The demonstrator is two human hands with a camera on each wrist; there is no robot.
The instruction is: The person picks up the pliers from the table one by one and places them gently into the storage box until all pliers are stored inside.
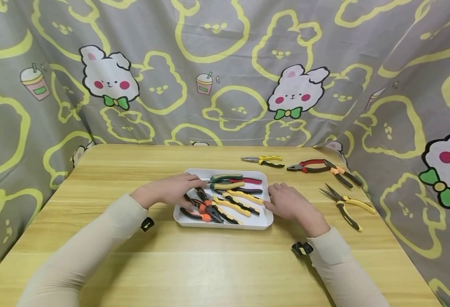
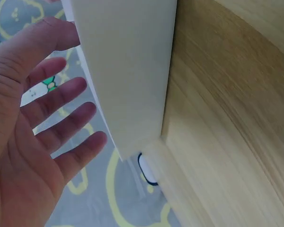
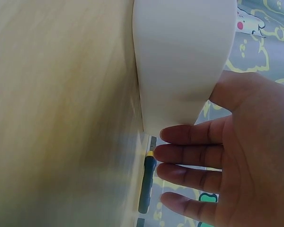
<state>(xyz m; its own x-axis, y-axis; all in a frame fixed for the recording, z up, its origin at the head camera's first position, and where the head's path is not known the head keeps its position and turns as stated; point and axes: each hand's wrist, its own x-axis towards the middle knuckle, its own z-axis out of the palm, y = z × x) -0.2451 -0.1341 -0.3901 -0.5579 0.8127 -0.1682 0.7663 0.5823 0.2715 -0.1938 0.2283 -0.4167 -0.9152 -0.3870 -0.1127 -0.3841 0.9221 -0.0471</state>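
Note:
In the head view a white tray (image 1: 225,226) holds several pliers. Green-and-yellow pliers (image 1: 228,186) lie at the back, yellow-and-black pliers (image 1: 234,205) in the middle, and orange-and-black pliers (image 1: 195,215) at the left. My left hand (image 1: 172,189) reaches over the tray's left rim, its fingers spread above the orange-handled pliers. In the left wrist view its thumb passes behind the tray wall (image 2: 128,71), and its tip is hidden. At the right end my right hand (image 1: 290,204) pinches the tray, thumb over the rim and index finger against the outer wall (image 3: 180,61).
Right of the tray on the wooden table (image 1: 217,273) lie yellow-and-black needle-nose pliers (image 1: 263,160), red-and-black pliers (image 1: 311,166), orange-and-black pliers (image 1: 341,174) and larger yellow-and-black long-nose pliers (image 1: 341,203). A patterned grey curtain (image 1: 225,98) surrounds the back and sides.

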